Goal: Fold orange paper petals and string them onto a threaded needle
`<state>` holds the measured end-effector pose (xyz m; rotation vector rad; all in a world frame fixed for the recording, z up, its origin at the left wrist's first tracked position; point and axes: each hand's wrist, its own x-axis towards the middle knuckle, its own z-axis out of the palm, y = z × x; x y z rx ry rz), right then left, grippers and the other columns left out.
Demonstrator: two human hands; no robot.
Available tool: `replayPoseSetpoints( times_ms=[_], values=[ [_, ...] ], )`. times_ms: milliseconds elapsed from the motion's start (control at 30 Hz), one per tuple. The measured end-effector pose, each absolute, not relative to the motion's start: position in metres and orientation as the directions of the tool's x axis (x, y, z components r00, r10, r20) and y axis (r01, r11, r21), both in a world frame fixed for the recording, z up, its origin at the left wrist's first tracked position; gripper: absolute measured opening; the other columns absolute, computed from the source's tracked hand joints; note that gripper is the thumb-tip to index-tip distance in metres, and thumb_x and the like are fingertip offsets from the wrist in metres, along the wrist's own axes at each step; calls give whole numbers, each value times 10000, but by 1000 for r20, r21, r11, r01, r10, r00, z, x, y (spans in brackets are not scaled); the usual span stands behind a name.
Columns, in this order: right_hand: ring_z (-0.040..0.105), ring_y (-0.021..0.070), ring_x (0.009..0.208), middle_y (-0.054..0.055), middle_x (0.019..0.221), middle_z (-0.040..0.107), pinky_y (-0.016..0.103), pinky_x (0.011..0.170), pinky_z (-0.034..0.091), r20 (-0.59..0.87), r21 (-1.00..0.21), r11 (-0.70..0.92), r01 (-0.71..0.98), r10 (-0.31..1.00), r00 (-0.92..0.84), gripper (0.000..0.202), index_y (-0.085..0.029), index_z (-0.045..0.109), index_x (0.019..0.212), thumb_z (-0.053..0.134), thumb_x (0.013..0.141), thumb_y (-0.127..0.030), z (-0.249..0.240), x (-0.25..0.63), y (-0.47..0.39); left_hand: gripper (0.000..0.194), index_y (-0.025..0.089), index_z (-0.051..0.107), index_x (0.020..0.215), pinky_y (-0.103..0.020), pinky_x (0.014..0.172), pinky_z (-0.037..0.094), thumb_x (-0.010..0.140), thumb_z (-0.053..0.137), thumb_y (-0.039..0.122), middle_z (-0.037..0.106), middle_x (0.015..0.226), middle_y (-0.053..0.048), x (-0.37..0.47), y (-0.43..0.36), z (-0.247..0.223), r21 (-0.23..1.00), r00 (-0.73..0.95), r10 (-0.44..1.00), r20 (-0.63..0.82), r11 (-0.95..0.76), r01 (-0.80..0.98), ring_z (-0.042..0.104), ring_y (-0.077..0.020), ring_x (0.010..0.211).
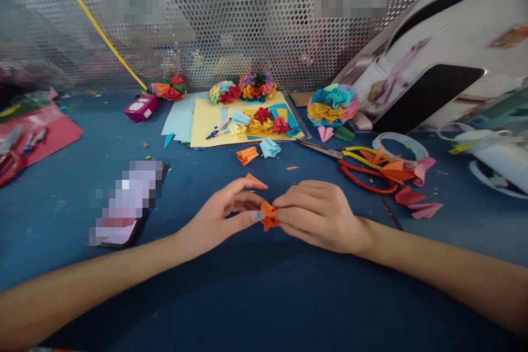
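Between my hands, above the blue table, is a small orange folded paper piece (270, 218) with pleated, wavy edges. The thumb and fingers of my left hand (231, 212) pinch its left side. My right hand (317, 214) has its fingers closed on the right side of the same piece, and its fingertips are partly hidden. Just beyond lie another orange pleated paper piece (247, 155) and a light blue one (270, 148). A small orange scrap (292, 168) rests on the table nearby.
Scissors (367, 168) lie right, beside a tape roll (401, 148) and pink paper pieces (421, 210). Yellow paper sheets (202, 126) hold colourful pleated pieces. A phone (130, 203) lies left. A paper pompom (333, 105) and a pale backpack (445, 60) stand at the back right.
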<state>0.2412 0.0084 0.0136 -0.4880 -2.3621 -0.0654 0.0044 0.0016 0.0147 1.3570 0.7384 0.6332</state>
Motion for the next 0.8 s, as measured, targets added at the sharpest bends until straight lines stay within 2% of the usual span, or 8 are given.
replayPoseSetpoints(
  times_ms=[167, 267, 400, 500, 633, 700, 800],
  values=[
    [649, 124, 681, 5, 853, 742, 282, 646, 459, 659, -41, 931, 364, 299, -690, 179, -214, 585, 841, 523, 996, -150, 16, 242, 8, 433, 202, 511, 1284, -313, 874, 527, 930, 685, 380, 687, 1058, -68, 5, 2, 15, 993, 625, 774, -100, 119, 12, 682, -183, 962],
    [653, 132, 691, 9, 851, 739, 284, 638, 470, 659, -56, 927, 372, 314, -683, 173, -211, 588, 836, 527, 988, -156, 15, 241, 7, 485, 204, 500, 1294, -320, 886, 520, 895, 727, 359, 682, 1074, -70, 5, 1, 15, 996, 636, 767, -82, 90, 20, 677, -187, 967],
    [656, 146, 699, 19, 864, 739, 299, 639, 481, 661, -94, 929, 358, 327, -676, 117, -195, 592, 870, 558, 971, -146, 13, 241, 7, 436, 209, 492, 1289, -315, 850, 524, 923, 689, 342, 684, 1040, -61, 6, 1, 16, 996, 640, 764, -78, 90, 14, 688, -181, 931],
    [670, 150, 729, 23, 881, 742, 294, 655, 490, 652, -152, 935, 320, 338, -679, 42, -190, 603, 967, 582, 992, -217, 13, 241, 8, 436, 218, 495, 1286, -319, 835, 530, 919, 695, 342, 687, 1036, -60, 6, 1, 19, 994, 643, 760, -96, 103, 26, 692, -183, 917],
    [692, 161, 788, 46, 902, 740, 286, 693, 515, 642, -274, 931, 241, 364, -674, 204, -188, 604, 1070, 524, 1036, -372, 15, 243, 9, 467, 202, 507, 1284, -335, 834, 533, 916, 696, 420, 676, 1007, -73, 5, 4, 22, 988, 636, 759, -137, 154, 29, 682, -191, 909],
    [695, 167, 821, 65, 946, 733, 289, 726, 530, 640, -340, 907, 249, 417, -645, 174, -191, 586, 1105, 499, 1043, -329, 16, 243, 9, 516, 183, 510, 1277, -338, 809, 535, 909, 681, 502, 659, 930, -60, 5, 5, 22, 984, 640, 757, -126, 176, -14, 678, -190, 859],
    [679, 156, 797, 67, 1001, 717, 266, 691, 527, 621, -419, 849, 321, 526, -581, 142, -209, 550, 1139, 560, 998, -207, 14, 242, 9, 554, 171, 491, 1275, -325, 759, 532, 910, 654, 555, 643, 830, -29, 6, 6, 20, 981, 655, 749, -102, 186, -61, 657, -168, 755]
  ],
)
